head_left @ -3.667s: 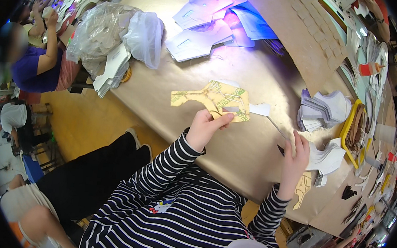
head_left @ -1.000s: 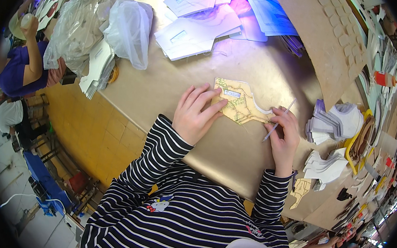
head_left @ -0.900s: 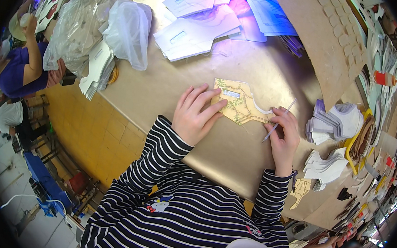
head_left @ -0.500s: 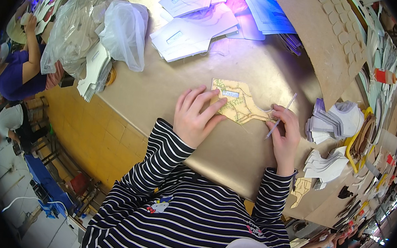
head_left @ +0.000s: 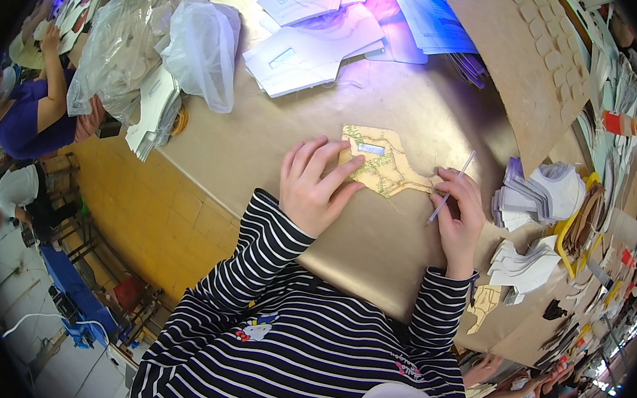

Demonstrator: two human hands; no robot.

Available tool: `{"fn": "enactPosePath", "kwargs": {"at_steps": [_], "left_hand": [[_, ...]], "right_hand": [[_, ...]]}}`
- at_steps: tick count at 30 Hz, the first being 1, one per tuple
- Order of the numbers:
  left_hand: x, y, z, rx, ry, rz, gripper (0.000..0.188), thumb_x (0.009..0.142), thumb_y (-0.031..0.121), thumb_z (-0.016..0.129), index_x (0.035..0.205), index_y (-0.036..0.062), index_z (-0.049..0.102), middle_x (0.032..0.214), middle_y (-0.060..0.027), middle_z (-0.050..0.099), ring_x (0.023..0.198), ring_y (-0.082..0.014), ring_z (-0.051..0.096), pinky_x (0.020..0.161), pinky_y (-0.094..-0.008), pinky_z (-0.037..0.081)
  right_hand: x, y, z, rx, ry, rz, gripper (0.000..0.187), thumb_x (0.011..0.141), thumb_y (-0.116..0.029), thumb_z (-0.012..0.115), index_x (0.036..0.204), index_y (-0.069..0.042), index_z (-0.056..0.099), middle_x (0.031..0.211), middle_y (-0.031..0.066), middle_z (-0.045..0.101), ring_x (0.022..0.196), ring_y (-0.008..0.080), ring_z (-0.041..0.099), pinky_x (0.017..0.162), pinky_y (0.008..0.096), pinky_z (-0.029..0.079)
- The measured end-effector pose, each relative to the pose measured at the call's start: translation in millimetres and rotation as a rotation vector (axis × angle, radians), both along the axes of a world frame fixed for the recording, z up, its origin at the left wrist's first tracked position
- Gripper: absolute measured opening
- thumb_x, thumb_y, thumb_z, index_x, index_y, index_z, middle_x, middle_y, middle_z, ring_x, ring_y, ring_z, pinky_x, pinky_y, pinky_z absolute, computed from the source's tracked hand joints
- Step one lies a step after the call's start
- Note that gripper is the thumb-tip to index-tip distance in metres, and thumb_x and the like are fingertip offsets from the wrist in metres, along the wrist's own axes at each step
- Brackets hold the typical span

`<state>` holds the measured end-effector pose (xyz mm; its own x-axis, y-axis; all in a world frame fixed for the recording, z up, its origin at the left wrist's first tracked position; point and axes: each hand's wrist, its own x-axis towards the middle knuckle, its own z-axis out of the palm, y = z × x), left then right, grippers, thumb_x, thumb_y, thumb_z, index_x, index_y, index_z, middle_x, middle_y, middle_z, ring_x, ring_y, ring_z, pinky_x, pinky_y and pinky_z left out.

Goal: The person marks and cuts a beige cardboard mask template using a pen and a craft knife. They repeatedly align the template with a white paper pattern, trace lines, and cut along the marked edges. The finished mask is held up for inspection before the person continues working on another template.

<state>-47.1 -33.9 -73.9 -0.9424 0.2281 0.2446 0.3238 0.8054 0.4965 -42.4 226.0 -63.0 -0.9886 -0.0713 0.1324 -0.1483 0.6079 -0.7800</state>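
Observation:
A flat, pale yellow pattern piece with green print, dark lines and a small pale window lies on the brown table. My left hand holds it by the left side, fingertips on its surface and thumb along the lower edge. At the piece's narrow right end is my right hand, closed around a slim whitish pen that slants across the fingers. The right fingertips meet that narrow end; whether they pinch it too is hard to make out.
Stacked white cut pieces lie at the back under bluish light. Plastic bags sit back left. To the right are grey-white stacked pieces, a brown board and another yellow piece. A person in purple works at far left.
My hands and the pattern piece hold almost the same place. The whole view has shifted very slightly. At lower right, another person's arm has come further into sight.

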Motion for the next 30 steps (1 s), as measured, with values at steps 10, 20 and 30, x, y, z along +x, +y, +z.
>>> {"fn": "enactPosePath", "kwargs": {"at_steps": [10,20,30], "left_hand": [[8.0,18.9,4.5,-0.002,-0.016,-0.041,0.042,0.084,0.011,0.072,0.125,0.0037,0.065,0.13,-0.0101,0.061,0.119,-0.0318,0.058,0.105,-0.0457,0.042],[8.4,21.5,5.8,-0.122,-0.028,-0.086,0.052,0.085,0.022,0.074,0.135,0.0253,0.063,0.122,-0.012,0.059,0.115,-0.0291,0.056,0.097,-0.0422,0.044],[6.9,39.1,8.5,-0.052,-0.057,0.019,0.043,0.082,0.02,0.078,0.123,0.0169,0.069,0.121,-0.0174,0.057,0.112,-0.0351,0.055,0.095,-0.0453,0.046]], "right_hand": [[-2.4,-1.7,2.3,0.018,0.008,-0.003,0.019,0.078,0.003,0.074,0.095,-0.002,0.066,0.113,0.0111,0.072,0.113,0.0318,0.063,0.094,0.04,0.051],[-1.9,-1.0,1.8,0.026,0.015,-0.011,0.021,0.078,0.002,0.074,0.098,-0.003,0.068,0.113,0.0102,0.072,0.117,0.0319,0.062,0.096,0.0401,0.051],[4.6,8.3,2.2,-0.167,-0.08,-0.1,0.032,0.076,0.004,0.077,0.106,-0.001,0.067,0.121,0.0136,0.069,0.118,0.0278,0.062,0.099,0.0355,0.051]]}}
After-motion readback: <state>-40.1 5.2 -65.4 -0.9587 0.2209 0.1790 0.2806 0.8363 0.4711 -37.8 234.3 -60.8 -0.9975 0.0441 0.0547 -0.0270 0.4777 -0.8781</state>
